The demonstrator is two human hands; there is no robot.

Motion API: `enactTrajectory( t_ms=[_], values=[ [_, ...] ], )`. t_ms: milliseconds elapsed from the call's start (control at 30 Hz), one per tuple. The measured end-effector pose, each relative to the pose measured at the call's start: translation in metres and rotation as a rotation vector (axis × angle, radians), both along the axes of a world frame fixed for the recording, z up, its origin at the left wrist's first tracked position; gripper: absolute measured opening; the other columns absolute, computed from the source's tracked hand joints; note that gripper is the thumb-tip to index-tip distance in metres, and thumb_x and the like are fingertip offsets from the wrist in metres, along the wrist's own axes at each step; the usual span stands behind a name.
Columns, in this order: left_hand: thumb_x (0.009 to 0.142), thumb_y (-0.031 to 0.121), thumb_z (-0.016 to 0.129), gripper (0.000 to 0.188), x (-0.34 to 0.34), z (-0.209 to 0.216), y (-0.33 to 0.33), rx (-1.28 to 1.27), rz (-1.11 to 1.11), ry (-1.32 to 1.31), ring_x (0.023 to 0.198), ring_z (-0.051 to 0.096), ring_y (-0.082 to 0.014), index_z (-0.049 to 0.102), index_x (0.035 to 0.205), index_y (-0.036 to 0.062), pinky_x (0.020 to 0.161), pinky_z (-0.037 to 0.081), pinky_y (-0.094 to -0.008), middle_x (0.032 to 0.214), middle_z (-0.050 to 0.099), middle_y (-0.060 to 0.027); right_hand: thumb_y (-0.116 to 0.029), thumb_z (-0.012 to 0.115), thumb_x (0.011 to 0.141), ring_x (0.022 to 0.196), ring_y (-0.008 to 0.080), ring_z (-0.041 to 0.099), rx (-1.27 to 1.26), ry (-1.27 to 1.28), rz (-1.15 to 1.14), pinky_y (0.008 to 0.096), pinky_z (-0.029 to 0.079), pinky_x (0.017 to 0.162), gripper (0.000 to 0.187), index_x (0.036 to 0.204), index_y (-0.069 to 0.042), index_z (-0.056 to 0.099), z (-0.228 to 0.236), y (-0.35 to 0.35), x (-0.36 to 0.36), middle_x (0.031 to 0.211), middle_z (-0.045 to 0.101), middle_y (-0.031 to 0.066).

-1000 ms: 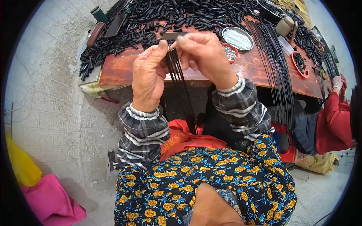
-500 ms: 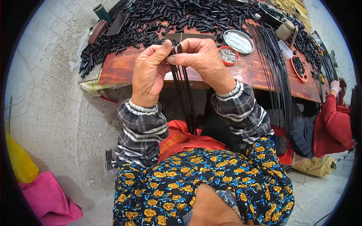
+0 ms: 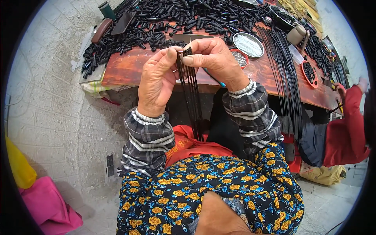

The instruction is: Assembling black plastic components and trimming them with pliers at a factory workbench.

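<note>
Several long, thin black rods point(image 3: 192, 98) hang down in front of me, their lower ends reaching toward the red cloth point(image 3: 184, 143) on my lap. My right hand point(image 3: 219, 62) pinches the upper ends of the bunch between thumb and fingers. Close beside it, my left hand point(image 3: 154, 80) is closed, thumb against forefinger, at the top of a rod on the bunch's left side. Any small part between those left fingertips is too small to make out. Both hands are raised before the table's near edge.
A reddish wooden table point(image 3: 125, 72) carries a heap of black tubular pieces point(image 3: 164, 17). Toward the right stand a round tray of thin white pieces point(image 3: 248, 44), a red bowl of small metal parts point(image 3: 239, 58) and more long black rods point(image 3: 288, 74). A co-worker's red sleeve point(image 3: 344, 133) is at far right.
My hands stay close together at the rod tops, with the right hand slightly lower and the rods spread a little. The co-worker's hands at far right have moved apart.
</note>
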State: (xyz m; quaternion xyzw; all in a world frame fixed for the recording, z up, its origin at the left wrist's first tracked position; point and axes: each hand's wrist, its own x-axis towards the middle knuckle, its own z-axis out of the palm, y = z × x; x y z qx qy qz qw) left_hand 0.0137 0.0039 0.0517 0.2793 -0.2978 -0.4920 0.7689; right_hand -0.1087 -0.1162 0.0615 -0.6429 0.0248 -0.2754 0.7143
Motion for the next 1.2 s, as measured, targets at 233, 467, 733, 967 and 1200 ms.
enactTrajectory(
  t_ms=[233,467,733,967,1200],
  values=[
    [0.089,0.006,0.063,0.010,-0.014,-0.001,-0.002,-0.072,0.197,0.046,0.084,0.061,-0.0127,0.064,0.095,-0.0018,0.078,0.049,-0.0271,0.092,0.065,-0.0049,-0.006,0.074,0.077,0.061,0.0008,0.048,-0.137,0.039,-0.158,0.0184,0.036,0.053,0.015,0.072,-0.004,0.061,0.005,0.015,-0.003,0.067,0.057,-0.0050],
    [0.089,0.007,0.062,0.011,-0.018,-0.003,-0.006,-0.127,0.175,0.067,0.089,0.058,-0.0134,0.062,0.097,-0.0003,0.084,0.045,-0.0263,0.093,0.064,-0.0058,-0.002,0.074,0.077,0.060,0.0012,0.048,-0.046,0.005,-0.137,0.0181,0.036,0.051,0.015,0.071,-0.004,0.060,0.000,0.013,-0.007,0.067,0.057,-0.0042],
    [0.088,0.008,0.064,0.008,-0.017,-0.003,-0.010,-0.102,0.170,0.057,0.078,0.055,-0.0106,0.063,0.090,0.0002,0.075,0.044,-0.0236,0.085,0.061,-0.0027,-0.005,0.075,0.076,0.060,0.0015,0.051,0.110,-0.084,0.085,0.0182,0.039,0.053,0.019,0.068,-0.006,0.058,-0.014,-0.007,0.007,0.064,0.055,-0.0051],
    [0.088,0.011,0.066,0.014,-0.015,-0.004,-0.016,0.043,0.362,0.010,0.077,0.059,-0.0102,0.065,0.096,-0.0006,0.072,0.047,-0.0255,0.087,0.065,-0.0030,-0.007,0.069,0.083,0.070,0.0051,0.059,0.009,0.016,-0.090,0.0181,0.046,0.063,0.009,0.088,-0.001,0.067,-0.012,0.005,0.004,0.078,0.065,0.0002],
    [0.090,0.014,0.064,0.019,0.009,-0.035,-0.017,0.164,0.381,-0.056,0.078,0.060,-0.0106,0.067,0.101,-0.0010,0.068,0.048,-0.0249,0.090,0.067,-0.0035,-0.008,0.064,0.087,0.087,0.0130,0.065,0.030,0.075,-0.179,0.0258,0.051,0.082,0.020,0.103,0.003,0.066,-0.032,-0.022,-0.005,0.091,0.069,0.0082]
  ],
)
